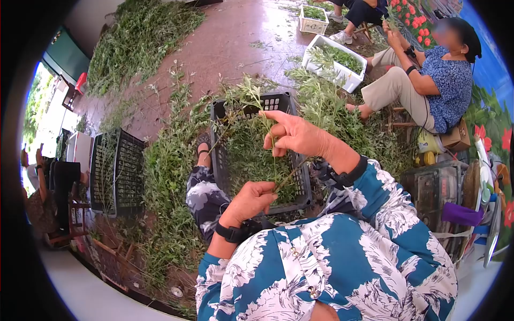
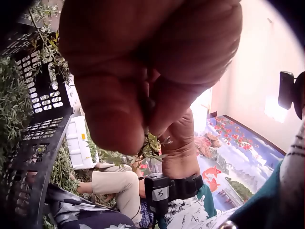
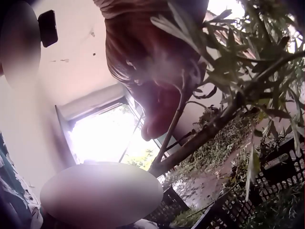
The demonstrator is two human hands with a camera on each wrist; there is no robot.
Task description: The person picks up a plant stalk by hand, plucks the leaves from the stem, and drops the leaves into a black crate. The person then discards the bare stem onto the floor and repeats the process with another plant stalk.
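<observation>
Over a black plastic crate [image 1: 306, 184] stands a leafy green stem [image 1: 274, 170], upright between both hands. Its lower end is pinched between the thumb and fingers of my left hand [image 1: 250, 202], close to my body. Higher up, my right hand [image 1: 302, 136] holds the same stem with thumb and bent fingers, the index finger stretched toward the leafy top. In the left wrist view, small leaves [image 2: 151, 147] show just past the pinching fingertips. The right wrist view has a thicker forked branch [image 3: 202, 143] crossing below the hand. Cut greens [image 1: 249, 155] fill the crate.
Leafy stalks [image 1: 171, 208] lie heaped left of the crate, and a larger pile [image 1: 139, 43] is at the back. A second black crate [image 1: 115, 171] stands at left. A seated person [image 1: 428, 80] works beside a white bin [image 1: 334, 64] at right.
</observation>
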